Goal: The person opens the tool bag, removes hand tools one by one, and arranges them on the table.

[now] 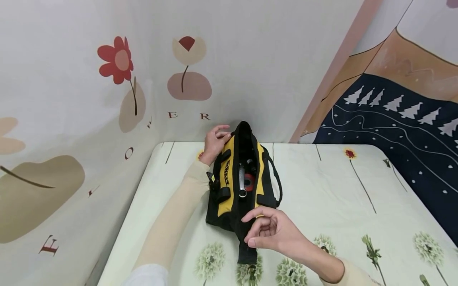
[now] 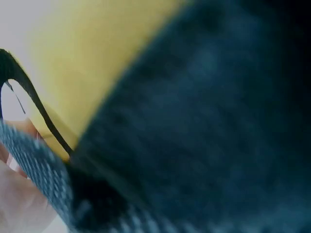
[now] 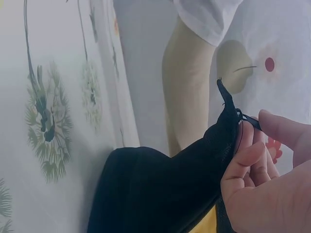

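Observation:
A black and yellow tool bag (image 1: 226, 174) stands on the bed-like surface with its zipped top gaping. Inside lie a wrench (image 1: 242, 180), a red round item (image 1: 249, 182) and dark items too shadowed to tell. At the bag's far left corner, my left hand (image 1: 215, 143) holds the edge between thumb and fingers; the left wrist view is mostly blurred fabric. Over the near end, my right hand (image 1: 273, 232) pinches a small black zipper pull (image 3: 252, 122) between thumb and finger. The fabric end tab (image 1: 247, 254) hangs toward me.
A white flower-printed cloth (image 1: 322, 186) covers the surface under the bag. Printed curtains (image 1: 250, 59) rise behind and to the left. A dark curtain with white trees (image 1: 390, 119) hangs on the right. The bag's carry handle (image 1: 277, 178) sticks out on its right side.

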`<state>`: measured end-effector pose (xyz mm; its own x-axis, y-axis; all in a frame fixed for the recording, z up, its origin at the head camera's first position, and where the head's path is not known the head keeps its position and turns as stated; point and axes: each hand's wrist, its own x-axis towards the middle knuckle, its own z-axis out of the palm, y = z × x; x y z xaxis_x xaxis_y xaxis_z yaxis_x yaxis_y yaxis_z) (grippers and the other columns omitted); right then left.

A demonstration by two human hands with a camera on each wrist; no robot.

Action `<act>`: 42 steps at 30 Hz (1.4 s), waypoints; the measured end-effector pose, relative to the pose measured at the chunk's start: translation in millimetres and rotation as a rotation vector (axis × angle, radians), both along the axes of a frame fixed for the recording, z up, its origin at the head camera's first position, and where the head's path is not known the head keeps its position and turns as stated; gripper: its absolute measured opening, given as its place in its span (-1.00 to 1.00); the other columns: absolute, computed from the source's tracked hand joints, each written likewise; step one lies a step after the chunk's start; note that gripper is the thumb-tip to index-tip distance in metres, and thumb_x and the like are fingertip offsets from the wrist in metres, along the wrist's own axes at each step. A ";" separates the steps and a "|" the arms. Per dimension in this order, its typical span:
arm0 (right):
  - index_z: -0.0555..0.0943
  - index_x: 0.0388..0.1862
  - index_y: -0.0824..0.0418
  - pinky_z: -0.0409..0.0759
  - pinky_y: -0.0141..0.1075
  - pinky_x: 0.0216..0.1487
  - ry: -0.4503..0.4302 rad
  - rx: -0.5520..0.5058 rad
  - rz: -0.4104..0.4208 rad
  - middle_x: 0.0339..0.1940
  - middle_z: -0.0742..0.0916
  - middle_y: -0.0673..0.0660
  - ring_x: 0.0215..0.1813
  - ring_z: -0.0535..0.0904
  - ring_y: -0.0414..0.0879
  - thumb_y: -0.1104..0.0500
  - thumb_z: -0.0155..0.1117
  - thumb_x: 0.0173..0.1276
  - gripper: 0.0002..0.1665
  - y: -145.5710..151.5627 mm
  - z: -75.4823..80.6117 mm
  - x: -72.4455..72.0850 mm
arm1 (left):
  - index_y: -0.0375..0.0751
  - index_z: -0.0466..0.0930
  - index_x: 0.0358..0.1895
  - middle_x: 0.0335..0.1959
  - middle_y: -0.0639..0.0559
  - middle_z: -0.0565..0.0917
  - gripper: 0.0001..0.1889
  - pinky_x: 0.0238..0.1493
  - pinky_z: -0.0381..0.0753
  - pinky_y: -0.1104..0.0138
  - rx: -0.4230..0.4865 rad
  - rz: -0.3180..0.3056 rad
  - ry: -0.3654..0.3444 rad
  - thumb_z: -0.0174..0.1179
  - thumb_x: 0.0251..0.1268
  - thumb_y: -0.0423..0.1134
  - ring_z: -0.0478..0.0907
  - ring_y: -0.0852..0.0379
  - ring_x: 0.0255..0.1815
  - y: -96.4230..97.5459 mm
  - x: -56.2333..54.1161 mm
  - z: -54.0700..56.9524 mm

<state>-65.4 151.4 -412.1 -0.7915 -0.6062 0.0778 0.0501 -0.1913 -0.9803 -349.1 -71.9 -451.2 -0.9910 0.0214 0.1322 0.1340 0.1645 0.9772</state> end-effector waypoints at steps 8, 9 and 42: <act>0.56 0.28 0.57 0.76 -0.31 -0.04 0.021 0.053 -0.060 -0.15 0.86 0.00 -0.13 0.79 -0.16 0.41 0.44 0.50 -0.54 1.0 -1.2 -7.9 | -0.31 0.43 0.63 0.46 -0.30 0.66 -0.47 0.52 0.51 -0.03 -0.028 -0.208 0.041 0.19 0.77 -0.23 0.56 -0.20 0.51 -19.1 11.6 8.1; 0.58 0.28 0.54 0.75 -0.32 -0.07 0.031 0.064 -0.084 -0.16 0.86 -0.01 -0.14 0.79 -0.16 0.39 0.43 0.52 -0.57 1.6 -1.3 -9.9 | -0.32 0.41 0.65 0.50 -0.30 0.63 -0.45 0.55 0.48 -0.05 -0.036 -0.227 0.046 0.18 0.78 -0.21 0.53 -0.20 0.54 -21.1 14.6 11.1; 0.51 0.47 0.32 0.54 -0.39 -0.07 0.280 0.459 -0.721 0.23 0.65 0.31 0.09 0.64 0.00 0.27 0.49 0.55 -0.40 -14.4 7.5 -89.3 | -0.18 0.69 0.37 0.73 -0.36 0.28 -0.62 0.66 0.23 -0.32 -0.369 -0.243 0.228 0.30 0.68 -0.11 0.16 -0.32 0.78 0.7 141.0 57.2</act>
<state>-154.8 137.0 -404.6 -0.9802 0.0110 0.1977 -0.1831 0.3298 -0.9261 -208.1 -71.2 -394.0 -0.8983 0.3341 0.2854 0.4151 0.4316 0.8009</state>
